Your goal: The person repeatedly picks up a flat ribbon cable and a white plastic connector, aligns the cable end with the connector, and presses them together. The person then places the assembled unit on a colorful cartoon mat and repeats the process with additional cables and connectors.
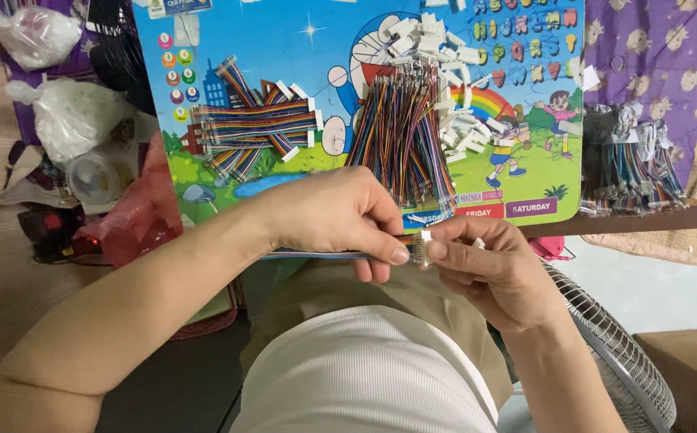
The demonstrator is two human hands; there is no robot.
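Flat rainbow ribbon cable held level at centre, near edge of counter, above our lap. Our left hand pinches cable end, fingers closed on wires. Our right hand grips small white connector housing between thumb and forefinger, touching wire tips. We judge: keep wires flat, aligned square to housing. Far: loose wire bundle, white housing pile, finished cables on cartoon board. Fan grille near right.

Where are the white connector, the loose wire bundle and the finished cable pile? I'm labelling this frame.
white connector [421, 247], head view, its ribbed body between the fingertips.
loose wire bundle [401, 136], head view, middle of the strands.
finished cable pile [256, 124], head view, centre of the striped cables.
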